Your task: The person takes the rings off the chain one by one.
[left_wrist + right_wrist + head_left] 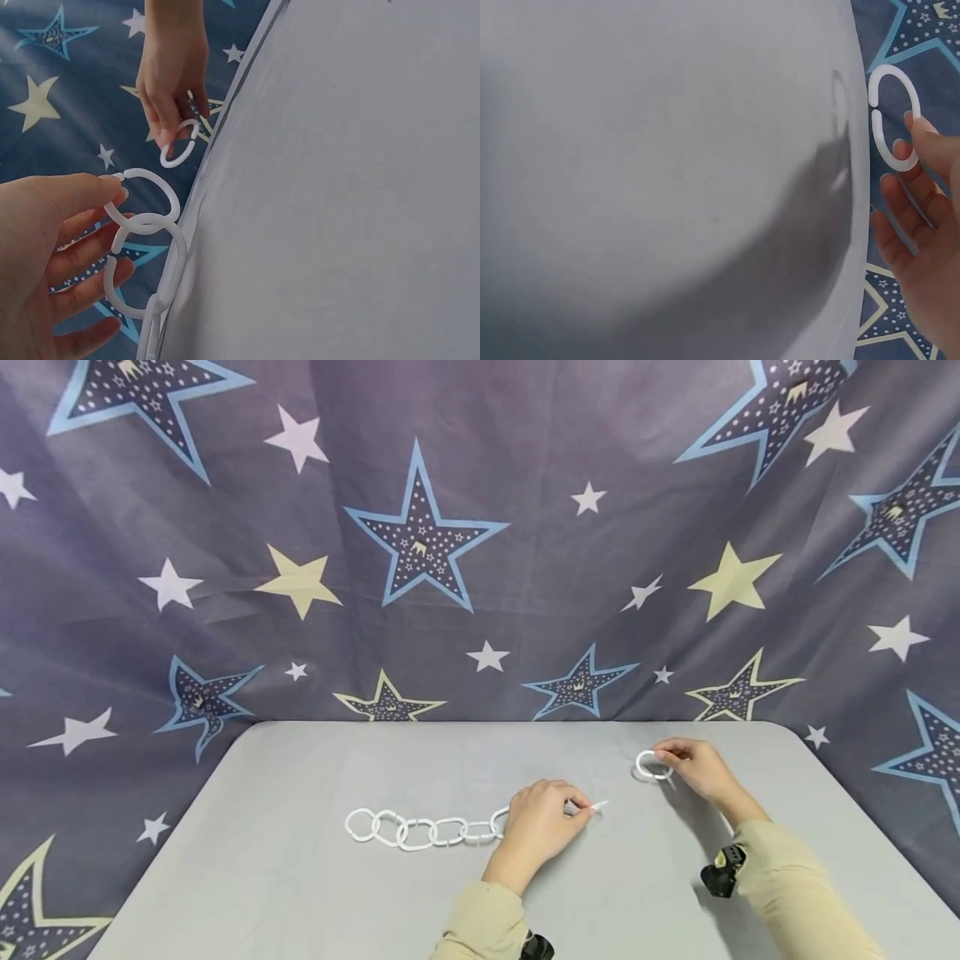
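Thumb and forefinger of the left hand (pixel 536 822), low at centre-right of the head view, pinch the end link (pixel 139 173) of a white chain (pixel 433 833), the other fingers loosely spread, as the left wrist view shows. Over to the right hand (pixel 697 767), and it has one loose ring (pixel 889 69) nipped between thumb and fingertips, the remaining fingers gently bent. Those two hands are well apart, with the ring at the right hand's left side, toward the middle of the frame. Down goes the chain's line from the left hand, stretching left across the lower centre of the table (pixel 300 893). Smooth, glossy links these, plastic by the look of them, some round, some oval, and the loose ring shows a narrow split in its side. Beneath it all, a matte pale-grey surface with rounded far corners; behind, a softly creased dark cloth (pixel 525 568) printed with white, yellow and blue-edged stars. Beige sleeves (pixel 795 877) fill the bottom right.
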{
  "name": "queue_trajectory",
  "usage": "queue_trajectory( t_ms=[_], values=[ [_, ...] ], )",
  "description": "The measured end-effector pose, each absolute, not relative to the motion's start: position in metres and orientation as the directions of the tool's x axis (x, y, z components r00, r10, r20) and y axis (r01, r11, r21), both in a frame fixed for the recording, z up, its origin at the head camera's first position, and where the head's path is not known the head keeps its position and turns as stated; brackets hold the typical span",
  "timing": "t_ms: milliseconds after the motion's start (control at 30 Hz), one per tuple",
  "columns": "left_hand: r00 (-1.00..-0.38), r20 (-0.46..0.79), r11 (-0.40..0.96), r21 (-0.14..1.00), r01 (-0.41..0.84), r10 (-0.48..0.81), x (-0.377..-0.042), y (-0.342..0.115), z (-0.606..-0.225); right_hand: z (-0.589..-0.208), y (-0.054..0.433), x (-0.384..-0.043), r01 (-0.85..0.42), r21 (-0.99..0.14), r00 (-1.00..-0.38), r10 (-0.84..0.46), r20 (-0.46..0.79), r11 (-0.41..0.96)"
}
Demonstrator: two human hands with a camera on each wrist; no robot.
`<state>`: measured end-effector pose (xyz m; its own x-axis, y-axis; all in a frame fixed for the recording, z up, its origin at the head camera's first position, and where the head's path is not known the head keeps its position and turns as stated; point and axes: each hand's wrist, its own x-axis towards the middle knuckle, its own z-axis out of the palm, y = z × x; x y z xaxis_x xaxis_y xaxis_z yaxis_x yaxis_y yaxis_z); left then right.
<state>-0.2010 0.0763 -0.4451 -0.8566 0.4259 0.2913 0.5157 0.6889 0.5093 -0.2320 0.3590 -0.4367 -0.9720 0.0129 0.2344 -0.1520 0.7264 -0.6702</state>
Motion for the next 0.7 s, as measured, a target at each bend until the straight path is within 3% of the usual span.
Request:
queue_trajectory(
  t_ms=[700],
  values=[
    [-0.857, 0.307, 0.711, 0.48, 0.515, 0.413, -0.201, 0.075, -0.446, -0.455, 0.355, -0.249, -0.094, -0.604, -0.986, 0.01, 0.167, 0.791]
  ],
)
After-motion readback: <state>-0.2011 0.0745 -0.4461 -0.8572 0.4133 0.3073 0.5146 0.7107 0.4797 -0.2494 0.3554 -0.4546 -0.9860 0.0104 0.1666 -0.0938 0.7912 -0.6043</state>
